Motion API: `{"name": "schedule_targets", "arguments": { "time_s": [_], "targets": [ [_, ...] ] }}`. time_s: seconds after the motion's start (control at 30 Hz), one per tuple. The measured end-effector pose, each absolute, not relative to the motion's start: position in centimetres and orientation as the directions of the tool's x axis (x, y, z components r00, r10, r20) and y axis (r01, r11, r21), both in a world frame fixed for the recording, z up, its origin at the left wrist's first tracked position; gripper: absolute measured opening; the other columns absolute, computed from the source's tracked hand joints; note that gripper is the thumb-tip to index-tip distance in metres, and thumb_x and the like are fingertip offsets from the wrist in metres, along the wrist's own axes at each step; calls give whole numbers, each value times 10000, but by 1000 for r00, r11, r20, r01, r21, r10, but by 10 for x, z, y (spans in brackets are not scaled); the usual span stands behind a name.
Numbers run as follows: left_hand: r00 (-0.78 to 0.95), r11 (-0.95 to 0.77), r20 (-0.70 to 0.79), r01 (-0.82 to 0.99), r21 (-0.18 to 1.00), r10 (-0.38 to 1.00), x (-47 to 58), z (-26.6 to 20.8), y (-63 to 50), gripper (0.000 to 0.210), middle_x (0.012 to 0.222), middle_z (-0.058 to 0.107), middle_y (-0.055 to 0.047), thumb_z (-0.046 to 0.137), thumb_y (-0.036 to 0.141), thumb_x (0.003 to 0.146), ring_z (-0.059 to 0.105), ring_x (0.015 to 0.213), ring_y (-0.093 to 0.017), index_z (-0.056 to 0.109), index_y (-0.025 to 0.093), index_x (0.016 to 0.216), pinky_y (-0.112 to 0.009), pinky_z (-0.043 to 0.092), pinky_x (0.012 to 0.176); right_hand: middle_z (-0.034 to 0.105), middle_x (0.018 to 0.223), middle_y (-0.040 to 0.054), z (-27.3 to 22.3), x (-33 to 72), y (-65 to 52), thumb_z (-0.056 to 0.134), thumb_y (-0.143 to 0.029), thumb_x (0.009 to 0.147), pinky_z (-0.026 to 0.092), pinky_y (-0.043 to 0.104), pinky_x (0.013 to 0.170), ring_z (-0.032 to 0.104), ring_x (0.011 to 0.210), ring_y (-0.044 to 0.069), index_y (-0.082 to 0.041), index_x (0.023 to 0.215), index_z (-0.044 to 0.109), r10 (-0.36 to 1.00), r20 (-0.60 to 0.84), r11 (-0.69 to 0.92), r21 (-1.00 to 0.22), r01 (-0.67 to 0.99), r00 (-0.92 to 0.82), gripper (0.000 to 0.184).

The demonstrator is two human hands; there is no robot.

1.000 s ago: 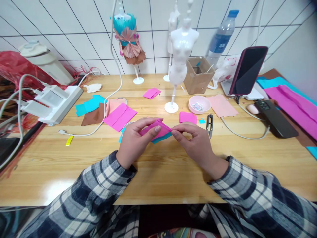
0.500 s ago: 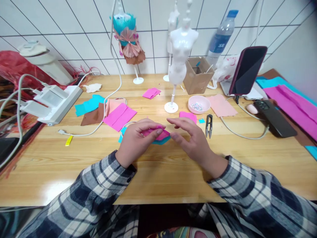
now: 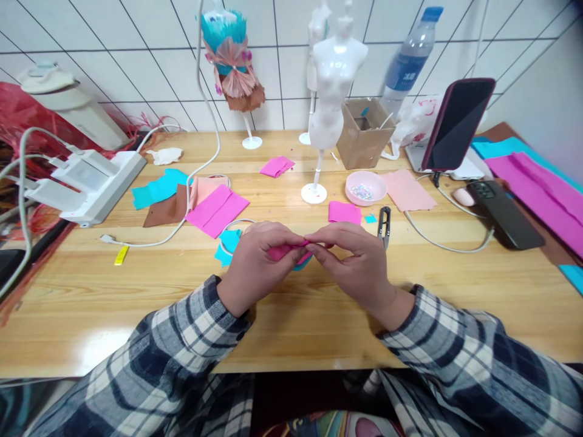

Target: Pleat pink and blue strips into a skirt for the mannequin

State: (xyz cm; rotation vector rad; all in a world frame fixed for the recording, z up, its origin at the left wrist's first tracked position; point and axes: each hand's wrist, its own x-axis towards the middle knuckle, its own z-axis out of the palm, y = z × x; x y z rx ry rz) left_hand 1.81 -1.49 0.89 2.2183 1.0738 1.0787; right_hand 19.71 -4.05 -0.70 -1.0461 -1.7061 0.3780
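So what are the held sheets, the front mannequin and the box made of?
Held sheets: matte, thin and pliable; perhaps crepe paper, though fabric is possible. Front mannequin: probably hard plastic, glossy, with bright highlights. Box: likely cardboard, fairly dull, brown, with flat, stiff-looking walls.

Illegible lettering on bottle label (image 3: 404,74)

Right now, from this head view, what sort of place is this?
Likely a small craft workspace, perhaps for miniature outfits: a bare white mannequin, another mannequin in a ruffled outfit, and a flat pink sheet on the wooden table.
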Motion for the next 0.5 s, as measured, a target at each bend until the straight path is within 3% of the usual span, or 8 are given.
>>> {"name": "schedule_targets", "arguments": {
  "time_s": [0.2,0.33,0.4,0.5],
  "targets": [
    [405,-610,457,482,629,792,18,8,-14,68,723,728,-2,744,276,796,652,684,-150,756,215,823,-304,445,689,707,782,3,-6,197,-41,704,-180,832,524,303,702,639,744,145,-223,854,713,844,536,508,-777,372,-33,48],
    [406,-552,381,509,660,830,17,8,-12,119,727,735,-8,737,328,803,651,674,-149,761,212,793,-281,458,658,719,972,27,-8,200,-39,656,-226,877,514,337,862,656,946,168,-225,881,669,904,428,417,-877,238,-9,14],
    [389,-486,309,537,690,868,16,7,-11,146,770,754,-15,728,345,808,671,702,-162,769,206,825,-274,476,657,703,966,26,-11,202,-36,596,-253,915,515,330,824,655,913,162,-220,908,629,944,330,321,-928,192,15,46],
    [365,-354,167,539,764,916,16,4,-10,196,858,785,-12,734,363,796,706,755,-183,777,211,912,-267,510,673,640,818,-8,-15,205,-31,549,-269,933,483,284,687,605,748,134,-220,897,584,953,292,263,-927,266,77,70]
  ]
}}
